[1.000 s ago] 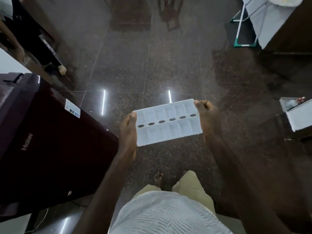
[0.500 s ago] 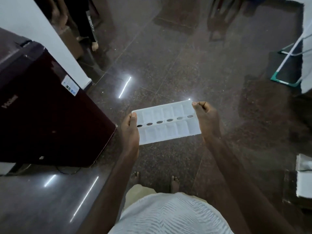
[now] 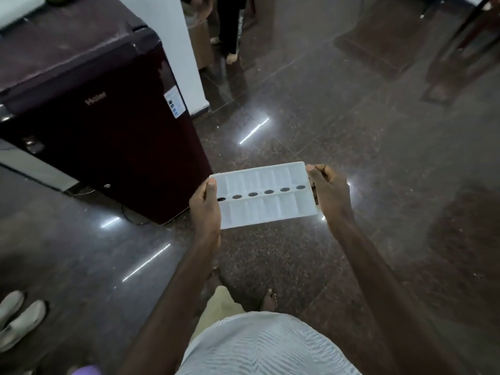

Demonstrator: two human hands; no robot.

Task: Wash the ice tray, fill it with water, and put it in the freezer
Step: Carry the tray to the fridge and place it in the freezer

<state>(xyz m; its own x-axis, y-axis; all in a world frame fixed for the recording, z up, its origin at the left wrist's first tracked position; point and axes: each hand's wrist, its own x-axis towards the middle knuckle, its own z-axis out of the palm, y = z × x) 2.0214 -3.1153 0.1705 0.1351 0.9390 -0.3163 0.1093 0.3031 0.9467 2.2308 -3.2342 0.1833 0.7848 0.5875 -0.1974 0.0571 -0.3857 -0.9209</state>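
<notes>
Pale shoes (image 3: 19,320), one pair, on the dark stone floor (image 3: 378,158) at near left. White plastic ice tray (image 3: 270,212), one, held level before the body, above the floor and touching nothing but the hands. Its long axis runs side to side, hand to hand. Left hand (image 3: 205,209): pinches the left short end, thumb on top. Right hand (image 3: 328,196): fingers curled round the right short end. Water in the cells: possibly, too dim to tell. Maroon fridge (image 3: 108,125), door closed, ahead and leftward, nearer the left hand. The tray likely must swing left, and one hand let go for the door. Another person's legs (image 3: 230,31), far behind.
</notes>
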